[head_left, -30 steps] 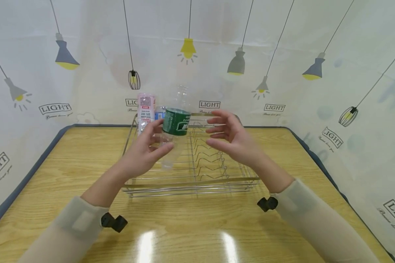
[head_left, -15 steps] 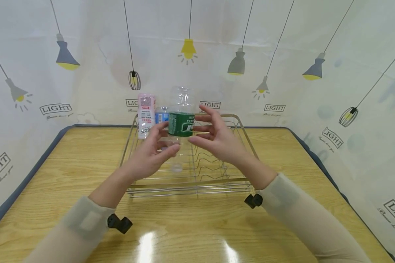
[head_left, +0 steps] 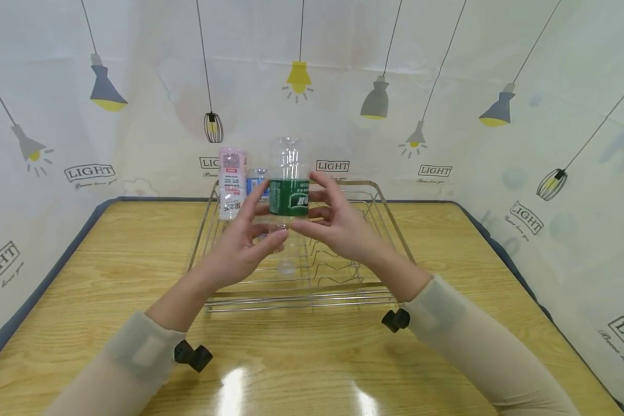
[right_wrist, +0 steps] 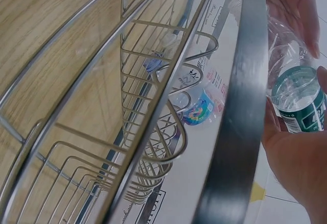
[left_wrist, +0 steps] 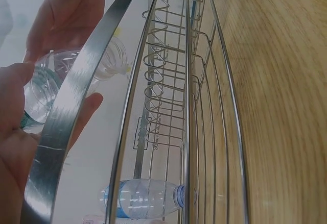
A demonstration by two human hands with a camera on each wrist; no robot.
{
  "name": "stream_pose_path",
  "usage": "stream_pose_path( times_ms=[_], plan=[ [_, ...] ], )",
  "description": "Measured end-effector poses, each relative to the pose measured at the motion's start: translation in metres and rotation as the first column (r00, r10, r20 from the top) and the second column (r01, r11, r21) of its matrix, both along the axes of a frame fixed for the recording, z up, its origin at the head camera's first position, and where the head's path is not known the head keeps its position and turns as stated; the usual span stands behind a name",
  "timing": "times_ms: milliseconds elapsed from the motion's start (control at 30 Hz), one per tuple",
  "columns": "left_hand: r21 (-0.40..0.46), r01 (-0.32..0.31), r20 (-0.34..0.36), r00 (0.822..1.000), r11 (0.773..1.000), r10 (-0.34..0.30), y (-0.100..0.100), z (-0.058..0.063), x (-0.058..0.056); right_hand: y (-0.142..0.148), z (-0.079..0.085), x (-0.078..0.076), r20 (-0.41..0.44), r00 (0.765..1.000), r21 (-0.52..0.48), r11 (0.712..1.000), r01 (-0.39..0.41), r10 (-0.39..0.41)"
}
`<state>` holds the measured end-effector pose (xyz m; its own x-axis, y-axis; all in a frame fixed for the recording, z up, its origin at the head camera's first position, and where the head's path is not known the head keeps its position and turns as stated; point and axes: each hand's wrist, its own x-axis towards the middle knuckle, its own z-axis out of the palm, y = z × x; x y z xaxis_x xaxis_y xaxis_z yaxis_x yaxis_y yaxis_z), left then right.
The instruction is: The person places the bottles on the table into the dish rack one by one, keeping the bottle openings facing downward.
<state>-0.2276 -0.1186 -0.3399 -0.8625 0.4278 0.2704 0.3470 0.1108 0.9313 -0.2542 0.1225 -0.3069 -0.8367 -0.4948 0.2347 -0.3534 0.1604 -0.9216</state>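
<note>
A clear plastic bottle [head_left: 289, 197] with a green label is upside down above the wire rack [head_left: 270, 293], neck pointing down and base up. My left hand [head_left: 237, 245] holds it from the left, fingers along its side and thumb in front below the label. From the right, my right hand [head_left: 345, 228] grips it, thumb also across the front. In the right wrist view the green label [right_wrist: 301, 99] shows between the hands. The bottle's threaded neck [left_wrist: 113, 60] appears in the left wrist view, apart from the rack wires.
At the rack's back left stand a pink-and-white bottle [head_left: 231, 185] and a clear bottle with a blue label [left_wrist: 145, 198], which is cap-down. Wavy wire dividers [head_left: 338, 254] line the rack's right half. A wooden table [head_left: 301, 352] lies beneath, with a lamp-print curtain [head_left: 343, 34] behind.
My right hand has moved left from beside the bottle and now grips it. The bottle has shifted slightly right with my left hand and straightened from a tilt.
</note>
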Motion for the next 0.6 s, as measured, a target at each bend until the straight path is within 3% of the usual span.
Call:
stream_pose_path(
  times_ms=[400,600],
  plan=[
    [-0.026,0.005,-0.02,1.0,1.0,-0.006,0.0008,-0.0007,0.0004,-0.0034,0.0013,0.0006,0.067,0.998,0.022,1.0,0.007,-0.008],
    [-0.078,-0.026,-0.053,0.998,0.997,0.022,0.0006,0.004,0.0039,-0.0038,0.0055,0.0009,0.062,0.998,0.036,0.999,0.014,-0.016]
  ],
)
